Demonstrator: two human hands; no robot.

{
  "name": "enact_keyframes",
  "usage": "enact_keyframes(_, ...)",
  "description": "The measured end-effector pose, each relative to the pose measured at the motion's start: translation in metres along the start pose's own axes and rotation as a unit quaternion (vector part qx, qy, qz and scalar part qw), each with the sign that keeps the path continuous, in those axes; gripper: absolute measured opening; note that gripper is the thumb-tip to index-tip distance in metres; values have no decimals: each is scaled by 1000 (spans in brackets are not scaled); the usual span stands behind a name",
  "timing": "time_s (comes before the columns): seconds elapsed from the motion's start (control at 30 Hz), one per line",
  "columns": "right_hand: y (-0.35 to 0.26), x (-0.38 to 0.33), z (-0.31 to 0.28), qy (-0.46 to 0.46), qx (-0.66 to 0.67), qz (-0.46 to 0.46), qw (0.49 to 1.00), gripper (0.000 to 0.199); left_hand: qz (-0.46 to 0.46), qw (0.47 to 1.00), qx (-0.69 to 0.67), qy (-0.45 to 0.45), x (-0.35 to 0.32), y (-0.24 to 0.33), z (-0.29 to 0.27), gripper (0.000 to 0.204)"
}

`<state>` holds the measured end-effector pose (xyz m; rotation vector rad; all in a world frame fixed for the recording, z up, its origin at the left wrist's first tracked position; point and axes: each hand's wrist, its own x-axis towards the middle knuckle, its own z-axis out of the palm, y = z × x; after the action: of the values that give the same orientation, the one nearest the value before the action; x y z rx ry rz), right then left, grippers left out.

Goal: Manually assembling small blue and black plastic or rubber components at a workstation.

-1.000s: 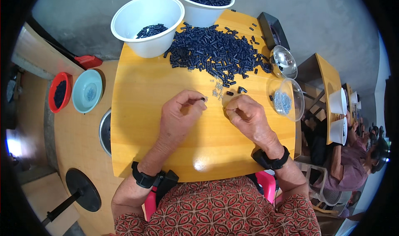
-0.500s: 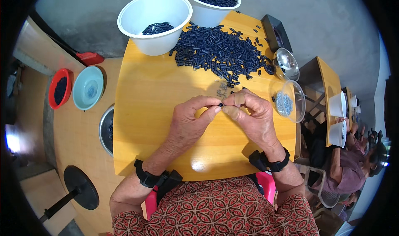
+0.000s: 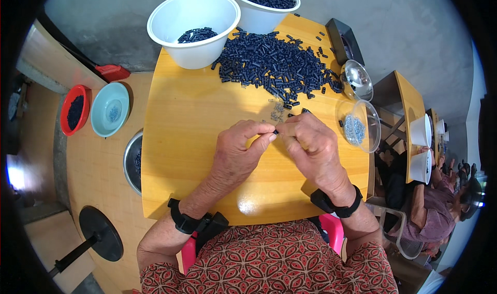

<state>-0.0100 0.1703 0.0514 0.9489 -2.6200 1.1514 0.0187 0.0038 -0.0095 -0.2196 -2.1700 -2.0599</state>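
— Since both of my hands meet over the middle of the yellow table [image 3: 181, 138], where exactly is the piece?

— Right between them. My left hand [image 3: 239, 151] pinches a small dark tube piece [image 3: 276, 132] at its fingertips, and my right hand [image 3: 309, 144] closes in on it from the other side, fingers curled and pressed up to the same spot. It is too small for me to tell which hand really bears it.

— Which way does it lie?

— Roughly left to right, I judge, end on to each hand, though only its tip shows.

— And the supply?

— The heap of dark tube pieces [image 3: 274, 66] lies straight ahead, beyond my knuckles, a little nearer my right hand. A few tiny clear bits [image 3: 277, 109] lie between the heap and my fingers. The clear dish of small pale parts [image 3: 357, 128] sits just beside my right hand, so that hand is nearer to it. The white bowl [image 3: 191, 27] stands farther off, ahead of my left.
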Motion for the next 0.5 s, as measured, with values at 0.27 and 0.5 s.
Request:
enact_keyframes(0.27,-15,6,0,-46,-136,-36,989,14,30,998,58,0,0,0,-3,11)
enact_keyframes(0.5,-11,6,-9,-50,37,41,997,12,56,998,21,2,-1,-2,0,12)
